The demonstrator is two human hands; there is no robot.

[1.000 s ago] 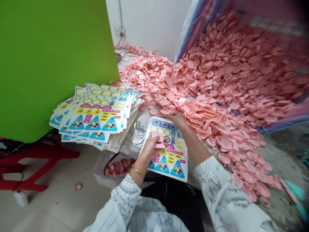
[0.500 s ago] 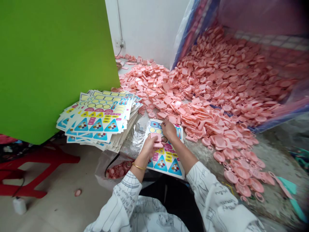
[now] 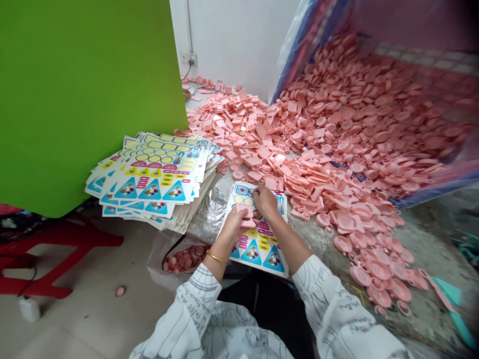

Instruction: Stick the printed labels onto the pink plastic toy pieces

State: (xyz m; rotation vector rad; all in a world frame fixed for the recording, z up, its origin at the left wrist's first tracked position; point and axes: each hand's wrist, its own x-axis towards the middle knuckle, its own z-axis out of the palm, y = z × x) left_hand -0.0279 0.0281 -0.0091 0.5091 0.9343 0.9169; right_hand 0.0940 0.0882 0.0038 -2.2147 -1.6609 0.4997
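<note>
My left hand (image 3: 232, 229) holds a pink square plastic piece (image 3: 245, 215) above a printed sticker sheet (image 3: 258, 252), which lies under both hands. A gold bangle (image 3: 215, 258) circles my left wrist. My right hand (image 3: 265, 202) rests on the sheet's upper part, its fingertips pinched together against the printed shapes. Whether those fingertips hold a small sticker is hidden. Loose pink plastic pieces (image 3: 284, 172) lie just beyond the fingers, and a stack of sticker sheets (image 3: 149, 182) lies to the left.
A green board (image 3: 82, 99) stands at left, beside a red stool (image 3: 63, 244). A large heap of round pink pieces (image 3: 366, 119) spreads across the right. Crumpled foil (image 3: 209, 212), a bag of pink pieces (image 3: 185, 259) and a white bottle (image 3: 29, 309) lie nearby.
My right hand has moved from the sheet's right edge onto its upper part, with fingertips pinched closer together. My left hand still holds the pink piece. The view has shifted slightly.
</note>
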